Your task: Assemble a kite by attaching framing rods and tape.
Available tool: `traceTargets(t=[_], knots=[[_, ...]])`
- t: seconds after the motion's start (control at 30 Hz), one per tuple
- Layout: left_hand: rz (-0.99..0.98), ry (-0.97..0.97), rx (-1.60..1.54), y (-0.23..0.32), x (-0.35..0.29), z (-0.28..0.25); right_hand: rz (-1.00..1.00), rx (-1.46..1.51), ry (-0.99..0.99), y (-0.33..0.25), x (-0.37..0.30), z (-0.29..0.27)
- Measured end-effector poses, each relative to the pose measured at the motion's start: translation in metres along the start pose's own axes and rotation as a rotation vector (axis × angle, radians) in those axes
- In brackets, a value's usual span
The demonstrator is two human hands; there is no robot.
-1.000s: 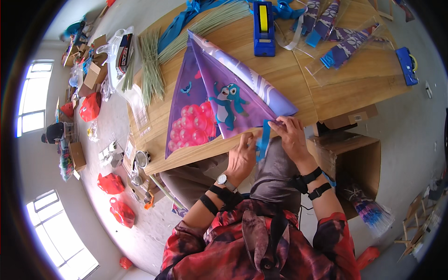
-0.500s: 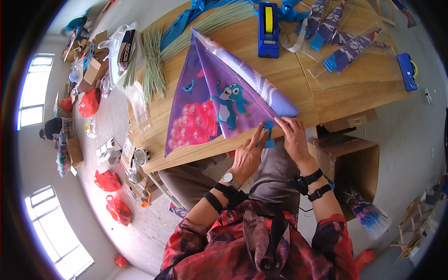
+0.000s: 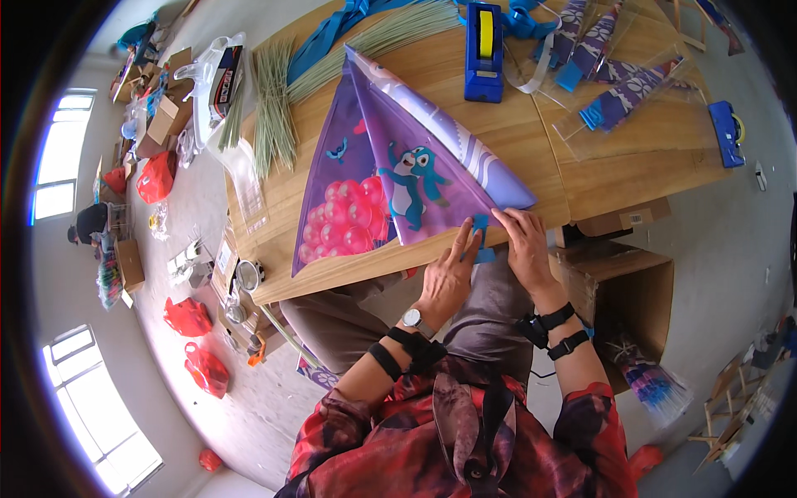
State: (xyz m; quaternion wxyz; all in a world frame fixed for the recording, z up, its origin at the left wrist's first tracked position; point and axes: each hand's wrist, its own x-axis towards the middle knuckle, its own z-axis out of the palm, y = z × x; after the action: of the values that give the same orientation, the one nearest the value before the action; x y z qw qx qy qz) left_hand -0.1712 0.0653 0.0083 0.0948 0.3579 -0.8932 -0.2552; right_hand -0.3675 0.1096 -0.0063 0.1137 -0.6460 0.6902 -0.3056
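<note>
A purple printed kite (image 3: 425, 178), with pink balloons and a blue cartoon animal on it, lies on the table. Its right side is folded over and shows a pale lilac underside. A short blue ribbon tab (image 3: 483, 241) sticks out at its near corner, over the table's front edge. My left hand (image 3: 448, 282) touches the kite beside this tab, index and middle fingers stretched out and apart. Just right of the tab, my right hand (image 3: 525, 249) rests its extended fingers on the kite's near corner; its thumb is hidden.
The wooden table (image 3: 614, 170) bears a blue tape dispenser (image 3: 484, 70), thin pale green sticks (image 3: 271, 116), blue ribbon (image 3: 328, 46) and purple kites in clear bags (image 3: 631, 93). Another blue dispenser (image 3: 726, 134) stands at the right edge. Below is an open cardboard box (image 3: 635, 303).
The whole view has shifted slightly. Both hands keep nearly the same place at the kite's near corner, and the kite lies as before.
</note>
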Motion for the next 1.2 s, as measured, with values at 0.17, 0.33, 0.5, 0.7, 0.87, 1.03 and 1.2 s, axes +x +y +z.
traceTargets(t=[0.17,0.33,0.5,0.7,0.87,1.03,1.2], knots=[[-0.022,0.005,-0.014,0.005,-0.001,0.003,-0.028,0.016,-0.015,0.001,-0.002,-0.001],[-0.037,0.003,-0.023,0.008,-0.002,0.005,-0.078,-0.051,-0.044,-0.005,-0.001,-0.007],[-0.069,-0.022,-0.063,0.01,-0.002,0.007,-0.099,-0.09,-0.064,-0.004,-0.002,-0.008],[-0.14,-0.075,-0.065,0.015,-0.002,0.007,-0.098,-0.09,-0.071,-0.005,-0.001,-0.009],[-0.18,-0.065,-0.07,0.024,-0.001,0.008,-0.125,-0.117,-0.079,-0.002,-0.002,-0.007],[-0.168,-0.019,-0.086,0.029,0.0,0.013,-0.054,-0.067,-0.098,-0.002,-0.001,-0.006],[-0.238,-0.109,-0.129,0.036,0.002,0.011,-0.04,-0.054,-0.088,0.002,-0.002,-0.005]])
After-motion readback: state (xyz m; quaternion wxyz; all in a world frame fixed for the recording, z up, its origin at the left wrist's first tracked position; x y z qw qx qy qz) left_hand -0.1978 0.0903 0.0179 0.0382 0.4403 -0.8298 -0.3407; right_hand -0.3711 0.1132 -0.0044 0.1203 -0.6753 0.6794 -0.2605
